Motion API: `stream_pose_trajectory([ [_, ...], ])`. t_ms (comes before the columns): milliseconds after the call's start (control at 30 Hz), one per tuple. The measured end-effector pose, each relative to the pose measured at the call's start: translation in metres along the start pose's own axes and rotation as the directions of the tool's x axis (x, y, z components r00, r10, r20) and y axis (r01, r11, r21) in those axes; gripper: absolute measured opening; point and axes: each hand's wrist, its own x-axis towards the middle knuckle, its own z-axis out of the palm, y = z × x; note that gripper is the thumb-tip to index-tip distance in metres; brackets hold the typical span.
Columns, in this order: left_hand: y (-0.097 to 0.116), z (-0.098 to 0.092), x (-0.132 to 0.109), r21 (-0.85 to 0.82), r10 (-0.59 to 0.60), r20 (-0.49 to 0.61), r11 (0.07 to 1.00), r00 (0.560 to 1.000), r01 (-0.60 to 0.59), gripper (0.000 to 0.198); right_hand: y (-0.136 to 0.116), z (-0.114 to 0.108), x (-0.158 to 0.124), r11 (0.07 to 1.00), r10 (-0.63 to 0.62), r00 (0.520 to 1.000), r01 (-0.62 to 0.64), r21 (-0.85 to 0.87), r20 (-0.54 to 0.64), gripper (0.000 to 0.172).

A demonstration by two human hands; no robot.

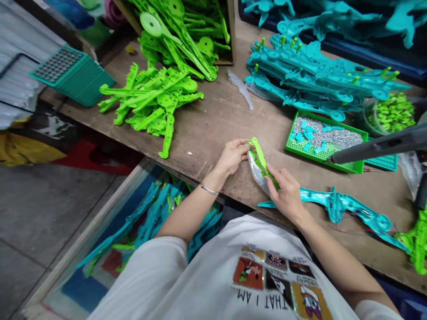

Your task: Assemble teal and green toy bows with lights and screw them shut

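Note:
Near the table's front edge, my left hand (232,156) pinches the upper end of a lime-green plastic part (260,153). My right hand (285,191) is closed around the lower end of the same part. A clear curved plastic piece (255,170) lies against the green part's left side, between my hands; whether it is joined to it I cannot tell. Beside my right hand rests a long turquoise bow-shaped plastic part (333,202) with thin wires. My right fingers partly hide the green part's lower end.
Lime-green parts (153,100) lie heaped at the left, before a carton (232,31). Turquoise parts (313,71) are stacked at the back right. A green basket (366,153) holds screws. A grey tool (380,144) juts in from the right. Below stands a box (110,200) of parts.

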Motion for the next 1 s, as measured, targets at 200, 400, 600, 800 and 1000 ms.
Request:
stream_pose_trajectory([
  [200,0.002,-0.003,-0.001,-0.068,-0.025,-0.008,0.997,1.000,0.025,0.033,-0.020,-0.013,0.011,0.990,0.043,0.991,-0.026,-0.138,0.124,0.042],
  [400,0.003,-0.003,-0.002,-0.046,-0.044,0.008,0.998,0.999,0.045,0.046,-0.029,-0.005,0.013,0.975,0.038,0.979,0.007,-0.223,0.198,0.039],
  [600,0.002,-0.003,-0.001,-0.059,-0.036,0.011,0.998,0.999,0.037,0.038,-0.027,-0.003,0.016,0.962,0.010,0.984,0.038,-0.270,0.176,0.036],
  [800,-0.003,-0.003,0.000,-0.009,0.011,0.008,1.000,1.000,-0.011,0.013,-0.027,-0.004,0.017,0.964,0.034,0.977,0.023,-0.264,0.212,0.035],
  [1000,-0.003,-0.001,0.002,-0.002,-0.003,-0.022,1.000,1.000,0.002,0.012,-0.020,-0.011,0.028,0.987,0.088,0.969,-0.054,-0.152,0.232,0.031],
])
